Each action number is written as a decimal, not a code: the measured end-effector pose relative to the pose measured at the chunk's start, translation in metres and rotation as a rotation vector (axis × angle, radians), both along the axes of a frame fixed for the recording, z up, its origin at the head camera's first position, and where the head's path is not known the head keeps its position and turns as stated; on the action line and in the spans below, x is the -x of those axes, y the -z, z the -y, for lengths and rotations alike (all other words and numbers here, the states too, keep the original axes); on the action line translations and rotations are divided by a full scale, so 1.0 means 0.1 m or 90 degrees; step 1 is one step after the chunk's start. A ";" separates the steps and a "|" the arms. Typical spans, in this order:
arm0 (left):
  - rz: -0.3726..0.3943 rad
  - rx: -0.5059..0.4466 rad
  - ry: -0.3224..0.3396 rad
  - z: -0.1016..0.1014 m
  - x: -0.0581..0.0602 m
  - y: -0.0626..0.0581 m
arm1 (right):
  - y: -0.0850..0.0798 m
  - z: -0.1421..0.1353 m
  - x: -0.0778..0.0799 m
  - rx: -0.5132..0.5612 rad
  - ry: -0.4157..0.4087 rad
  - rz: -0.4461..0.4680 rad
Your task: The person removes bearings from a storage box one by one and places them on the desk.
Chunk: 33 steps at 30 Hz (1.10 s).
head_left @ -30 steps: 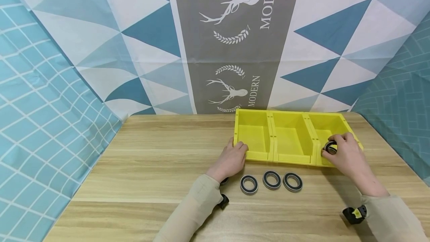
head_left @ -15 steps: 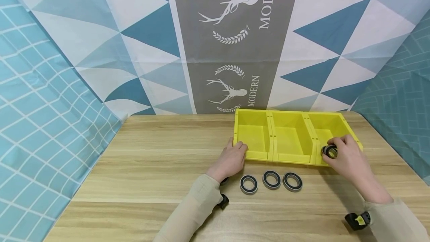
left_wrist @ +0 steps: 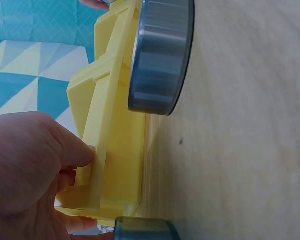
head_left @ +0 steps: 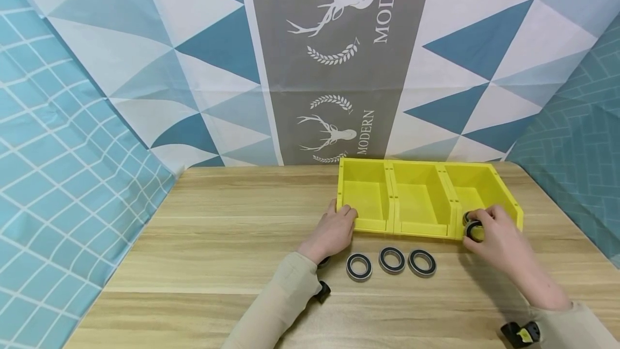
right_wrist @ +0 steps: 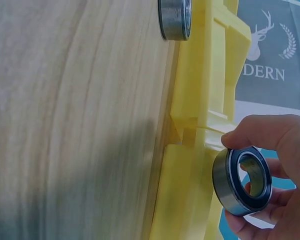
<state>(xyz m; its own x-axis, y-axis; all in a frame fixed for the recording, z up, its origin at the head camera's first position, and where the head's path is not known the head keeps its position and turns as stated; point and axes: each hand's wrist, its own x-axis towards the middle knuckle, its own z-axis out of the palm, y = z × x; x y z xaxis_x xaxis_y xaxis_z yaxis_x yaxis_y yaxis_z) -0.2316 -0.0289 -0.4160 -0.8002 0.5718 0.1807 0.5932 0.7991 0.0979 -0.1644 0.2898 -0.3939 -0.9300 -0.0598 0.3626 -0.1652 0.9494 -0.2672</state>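
Observation:
A yellow three-compartment bin (head_left: 423, 228) stands on the wooden table. My left hand (head_left: 333, 232) grips its front left corner, thumb over the rim and fingers underneath in the left wrist view. At the front of the right compartment, my right hand (head_left: 499, 233) pinches a ball bearing (right_wrist: 224, 182) by its outer rim, tilted up. Behind it, a second bearing (head_left: 466, 218) shows inside that compartment, partly hidden by the fingers. Three bearings lie in a row before the bin: a left one (head_left: 349, 268), a middle one (head_left: 382, 259) and a right one (head_left: 412, 264).
Another bearing (head_left: 323, 262) is mostly hidden behind my left wrist. The left and middle compartments show bare floors. A patterned cloth backdrop (head_left: 334, 69) rises behind the table (head_left: 203, 263), and tiled-print sheets flank both sides.
My right hand has drawn the bearing back toward the compartment's front edge, and the bearing behind it has come into view. My left hand, the bin and the bearings on the table stay put.

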 end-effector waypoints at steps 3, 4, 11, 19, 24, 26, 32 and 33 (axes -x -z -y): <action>-0.003 0.002 0.001 0.01 -0.01 -0.01 | 0.00 0.02 -0.02 -0.004 -0.003 0.009; -0.003 0.004 0.000 0.01 -0.01 -0.01 | 0.01 0.03 -0.03 -0.004 -0.007 0.010; -0.006 0.005 0.001 0.00 0.00 -0.01 | 0.03 0.07 -0.09 -0.014 -0.032 0.046; -0.004 0.002 0.002 0.01 0.01 0.00 | 0.07 0.10 -0.14 -0.047 -0.070 0.025; 0.007 0.004 0.002 0.00 0.02 0.02 | 0.09 0.14 -0.17 -0.062 -0.092 0.016; 0.011 0.005 0.000 0.00 0.02 0.03 | 0.10 0.15 -0.18 -0.065 -0.098 0.017; 0.007 0.002 -0.001 0.00 0.02 0.02 | 0.11 0.19 -0.20 -0.075 -0.111 0.050; 0.006 0.002 0.000 0.00 0.02 0.02 | 0.11 0.20 -0.20 -0.077 -0.113 0.055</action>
<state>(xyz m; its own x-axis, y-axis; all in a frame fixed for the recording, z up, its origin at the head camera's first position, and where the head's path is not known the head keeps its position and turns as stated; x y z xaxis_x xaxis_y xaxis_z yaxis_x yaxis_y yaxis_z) -0.2333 -0.0285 -0.4176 -0.8022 0.5720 0.1713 0.5918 0.7998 0.1007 -0.1443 0.2699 -0.4045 -0.9282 -0.2642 0.2619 -0.3145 0.9333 -0.1732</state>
